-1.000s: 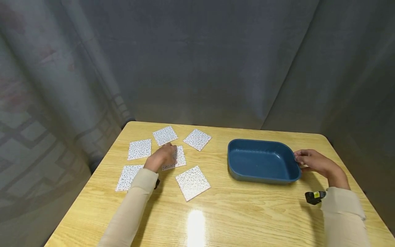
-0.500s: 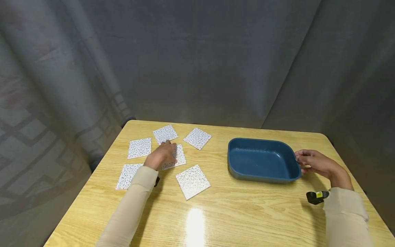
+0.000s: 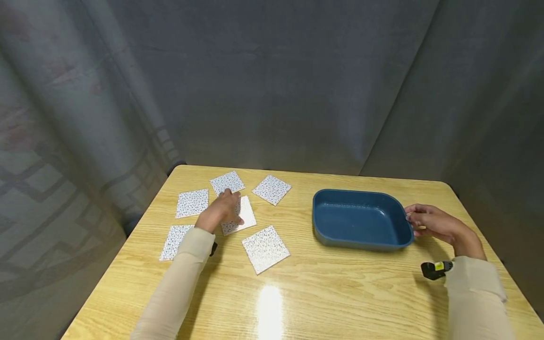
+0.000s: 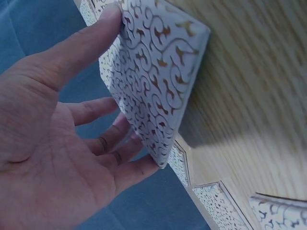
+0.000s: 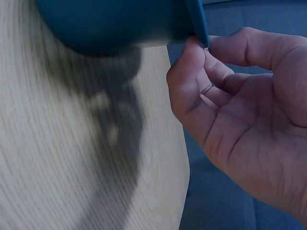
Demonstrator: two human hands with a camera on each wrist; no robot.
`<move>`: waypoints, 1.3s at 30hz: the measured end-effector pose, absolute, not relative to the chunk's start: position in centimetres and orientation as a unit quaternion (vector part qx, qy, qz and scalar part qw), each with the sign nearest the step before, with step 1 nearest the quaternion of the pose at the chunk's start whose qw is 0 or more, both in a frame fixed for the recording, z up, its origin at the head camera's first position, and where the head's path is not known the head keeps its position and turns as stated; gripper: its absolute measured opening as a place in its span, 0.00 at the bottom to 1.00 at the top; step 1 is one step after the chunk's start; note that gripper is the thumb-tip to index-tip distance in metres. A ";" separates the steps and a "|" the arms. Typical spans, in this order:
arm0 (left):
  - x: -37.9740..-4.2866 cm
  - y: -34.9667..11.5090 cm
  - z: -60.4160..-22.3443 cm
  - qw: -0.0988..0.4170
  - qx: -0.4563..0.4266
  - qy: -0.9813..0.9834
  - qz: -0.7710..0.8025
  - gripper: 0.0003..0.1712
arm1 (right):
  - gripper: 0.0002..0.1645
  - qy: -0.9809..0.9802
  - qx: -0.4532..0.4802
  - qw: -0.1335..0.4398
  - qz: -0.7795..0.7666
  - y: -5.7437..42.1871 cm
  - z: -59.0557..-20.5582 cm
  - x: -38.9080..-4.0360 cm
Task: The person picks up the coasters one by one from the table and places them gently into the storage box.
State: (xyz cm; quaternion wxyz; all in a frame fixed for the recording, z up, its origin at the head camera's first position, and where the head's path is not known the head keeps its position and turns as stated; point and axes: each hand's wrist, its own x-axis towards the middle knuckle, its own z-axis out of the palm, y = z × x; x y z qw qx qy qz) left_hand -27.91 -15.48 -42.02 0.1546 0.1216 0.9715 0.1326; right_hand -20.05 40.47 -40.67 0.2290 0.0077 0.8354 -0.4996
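My left hand (image 3: 220, 210) holds a white square coaster (image 3: 248, 212) with a scroll pattern. In the left wrist view the thumb lies against one edge of this coaster (image 4: 153, 72) and the fingertips touch the opposite side; it is tilted and casts a shadow on the wood. At the right, my right hand (image 3: 437, 225) grips the end of a dark blue rectangular tub (image 3: 361, 245). Seen from the right wrist, the thumb and bent fingers of that hand (image 5: 259, 105) pinch the rim of the tub (image 5: 120, 24).
Around the held coaster lie several similar ones: a back-left coaster (image 3: 227, 182), a back-right coaster (image 3: 272, 190), a left coaster (image 3: 192, 203), a front-left coaster (image 3: 174, 242) and a front coaster (image 3: 265, 250). Grey curtains (image 3: 272, 85) hang behind the wooden table (image 3: 340, 293).
The left hand has shifted slightly left and its fingers have spread across the coaster, whose face now catches more light and looks tilted. My right hand stays at the tub's end.
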 end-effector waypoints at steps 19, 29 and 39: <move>-28.3 -16.0 -41.6 0.136 0.158 0.974 0.086 0.43 | 0.21 0.833 0.010 0.232 -0.502 39.5 -40.3 -19.9; -28.3 -16.6 -40.8 0.123 0.180 0.973 0.078 0.24 | 0.20 0.827 0.005 0.236 -0.511 39.3 -40.4 -19.9; -28.1 -16.7 -39.5 0.123 0.200 0.969 0.074 0.15 | 0.19 0.822 0.000 0.246 -0.513 39.3 -40.4 -19.9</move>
